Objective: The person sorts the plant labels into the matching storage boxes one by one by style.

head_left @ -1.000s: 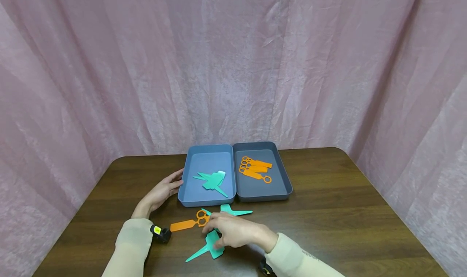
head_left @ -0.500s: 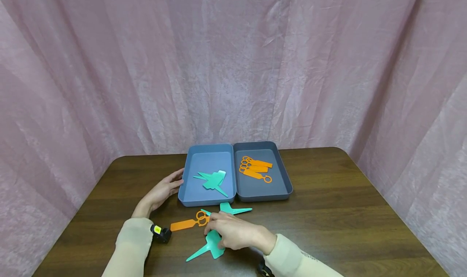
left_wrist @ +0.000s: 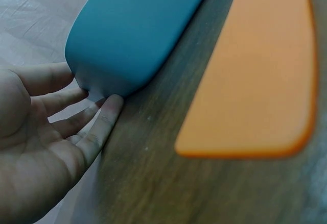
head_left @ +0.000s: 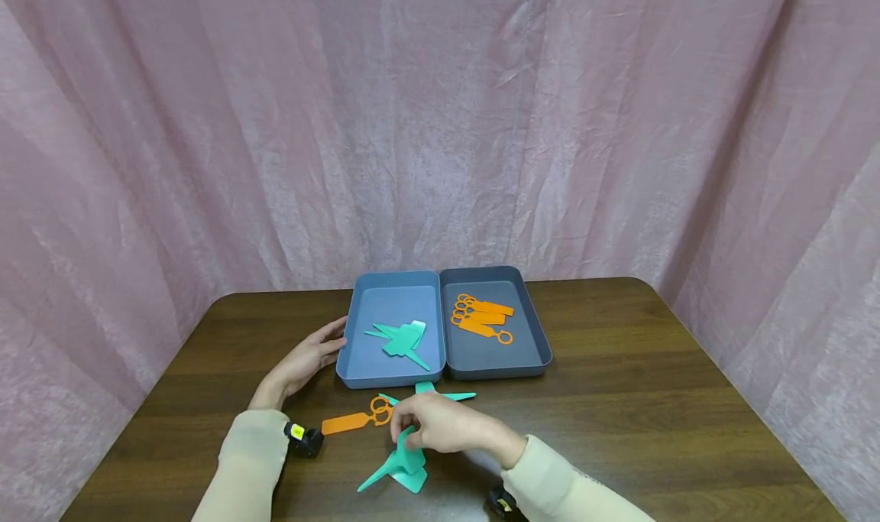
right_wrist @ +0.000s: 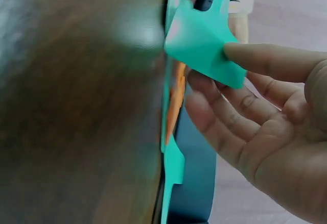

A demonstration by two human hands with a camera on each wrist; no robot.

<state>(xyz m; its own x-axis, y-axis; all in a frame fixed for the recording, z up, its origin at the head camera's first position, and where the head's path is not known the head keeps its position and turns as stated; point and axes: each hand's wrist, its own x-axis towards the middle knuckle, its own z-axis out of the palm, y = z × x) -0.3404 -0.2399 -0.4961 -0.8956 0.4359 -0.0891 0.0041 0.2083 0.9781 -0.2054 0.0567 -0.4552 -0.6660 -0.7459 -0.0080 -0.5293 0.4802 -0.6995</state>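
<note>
My right hand (head_left: 443, 424) pinches a flat green T-shaped plant label (right_wrist: 204, 45) between thumb and fingers. The label is lifted at one edge and tilted, its pointed stem to the lower left in the head view. Another green label (head_left: 415, 482) lies under it on the table. My left hand (head_left: 302, 365) touches the left wall of the blue tray (head_left: 388, 296), its fingers fairly straight in the left wrist view. Several green labels (head_left: 402, 340) lie in that tray. An orange tag with rings (head_left: 346, 423) lies on the table between the hands.
A dark grey tray (head_left: 509, 363) stands against the blue tray's right side, with several orange ringed tags (head_left: 490, 318) in it. More green label (head_left: 459, 396) shows on the table behind my right hand, partly hidden. A pink curtain (head_left: 440, 124) hangs behind the wooden table (head_left: 639, 400).
My right hand has raised a green label off the one beneath it, which now shows below. The left hand and the trays have stayed in place.
</note>
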